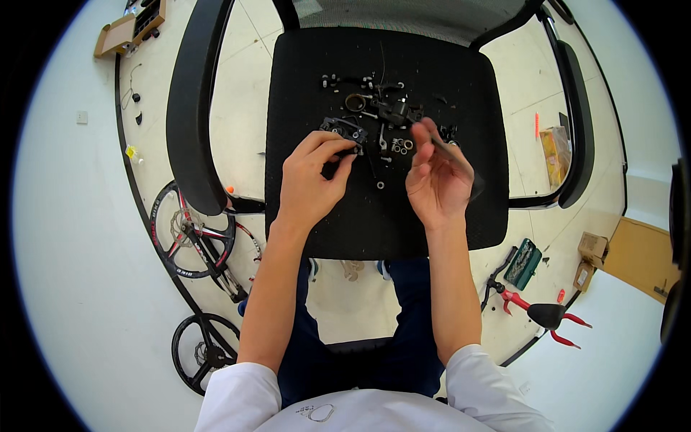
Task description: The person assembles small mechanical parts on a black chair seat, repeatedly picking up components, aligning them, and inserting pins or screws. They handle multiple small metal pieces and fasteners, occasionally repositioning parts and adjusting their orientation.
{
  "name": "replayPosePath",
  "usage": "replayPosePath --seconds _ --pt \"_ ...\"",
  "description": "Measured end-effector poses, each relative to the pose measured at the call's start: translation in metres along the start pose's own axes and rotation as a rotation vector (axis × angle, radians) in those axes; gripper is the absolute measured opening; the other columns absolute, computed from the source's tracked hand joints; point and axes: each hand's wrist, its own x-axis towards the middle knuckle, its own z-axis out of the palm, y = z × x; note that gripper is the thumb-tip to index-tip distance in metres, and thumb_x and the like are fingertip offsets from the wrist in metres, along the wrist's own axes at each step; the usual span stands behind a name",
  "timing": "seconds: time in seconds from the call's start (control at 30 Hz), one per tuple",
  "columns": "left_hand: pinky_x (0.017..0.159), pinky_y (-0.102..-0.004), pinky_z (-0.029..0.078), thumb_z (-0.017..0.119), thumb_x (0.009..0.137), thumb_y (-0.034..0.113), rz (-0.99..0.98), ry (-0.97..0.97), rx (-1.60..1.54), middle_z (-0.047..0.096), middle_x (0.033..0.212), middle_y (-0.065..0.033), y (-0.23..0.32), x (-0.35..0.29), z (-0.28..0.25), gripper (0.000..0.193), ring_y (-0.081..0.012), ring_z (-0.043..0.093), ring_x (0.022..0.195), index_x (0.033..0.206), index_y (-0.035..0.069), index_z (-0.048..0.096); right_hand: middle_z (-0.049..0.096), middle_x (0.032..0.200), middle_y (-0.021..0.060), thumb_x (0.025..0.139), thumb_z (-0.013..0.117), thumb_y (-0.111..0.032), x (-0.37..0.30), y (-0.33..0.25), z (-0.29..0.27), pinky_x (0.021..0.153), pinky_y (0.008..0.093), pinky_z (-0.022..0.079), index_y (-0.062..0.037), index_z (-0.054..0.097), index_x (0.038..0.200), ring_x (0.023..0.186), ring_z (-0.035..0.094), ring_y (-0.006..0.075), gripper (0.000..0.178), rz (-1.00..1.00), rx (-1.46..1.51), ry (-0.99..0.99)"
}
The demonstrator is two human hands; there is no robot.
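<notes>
On the black mesh seat of an office chair [331, 230], my left hand [313, 176] pinches the near right edge of a black mechanical part with silver bolts [344, 128]. The thumb and forefinger are closed there. To its right, my right hand [440, 180] is raised with the palm turned inward and the fingers partly curled. A dark, flat-looking thing [478, 186], smeared by motion, lies across that hand; its kind is unclear. Between the hands lie several small rings [403, 146], a single nut [380, 185] and a short silver-ended lever [384, 141].
Farther back on the seat lie a black clamp-like part [398, 109], a brass-coloured ring [355, 102] and a row of black bolted pieces [353, 81]. Armrests [193, 108] flank the seat. Bike wheels [191, 230], a red fork [533, 309] and a green toolbox [523, 263] are on the floor.
</notes>
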Motion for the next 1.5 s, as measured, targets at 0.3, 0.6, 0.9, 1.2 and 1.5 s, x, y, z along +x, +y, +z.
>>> replayPosePath --seconds 0.3,0.6,0.9,1.2,1.5 --pt "0.070 -0.0275 0.056 0.074 0.083 -0.001 -0.001 0.148 -0.046 0.068 0.098 -0.0086 -0.003 0.005 0.002 0.017 -0.0193 0.069 0.079 0.100 0.001 0.074 0.072 0.087 0.0163 0.099 0.061 -0.013 0.010 0.022 0.001 0.067 0.0307 0.059 0.0074 0.067 0.107 0.072 0.071 0.0198 0.023 -0.205 -0.819 0.087" --pt "0.069 -0.0281 0.054 0.073 0.083 0.000 0.011 0.053 -0.041 0.067 0.098 -0.0074 0.005 0.004 -0.002 0.017 -0.0182 0.069 0.079 0.100 0.002 0.074 0.071 0.088 0.0160 0.099 0.061 -0.008 0.014 0.027 0.000 0.068 0.0290 0.057 0.0056 0.060 0.102 0.072 0.068 0.0173 0.014 -0.217 -0.830 0.061" --pt "0.069 -0.0292 0.054 0.072 0.085 0.002 0.011 0.036 -0.049 0.067 0.099 -0.0075 0.004 0.004 -0.005 0.016 -0.0202 0.068 0.080 0.100 0.004 0.075 0.072 0.090 0.0167 0.098 0.063 -0.006 0.013 0.027 0.001 0.071 0.0298 0.059 0.0070 0.062 0.101 0.076 0.071 0.0181 0.013 -0.267 -0.940 0.033" --pt "0.070 -0.0309 0.054 0.071 0.084 0.001 0.064 0.025 -0.003 0.068 0.098 -0.0084 0.002 0.002 -0.003 0.017 -0.0231 0.069 0.083 0.100 0.004 0.074 0.072 0.087 0.0170 0.096 0.065 -0.005 0.012 0.031 0.000 0.069 0.0301 0.061 0.0088 0.064 0.100 0.074 0.072 0.0191 0.015 -0.264 -0.963 0.059" --pt "0.066 -0.0292 0.056 0.072 0.084 0.000 0.036 0.022 -0.035 0.068 0.099 -0.0082 0.004 0.000 0.003 0.017 -0.0216 0.069 0.081 0.100 0.003 0.073 0.072 0.078 0.0155 0.094 0.070 -0.010 0.013 0.032 0.002 0.058 0.0266 0.058 0.0057 0.063 0.088 0.066 0.071 0.0165 0.019 -0.270 -1.048 0.177"
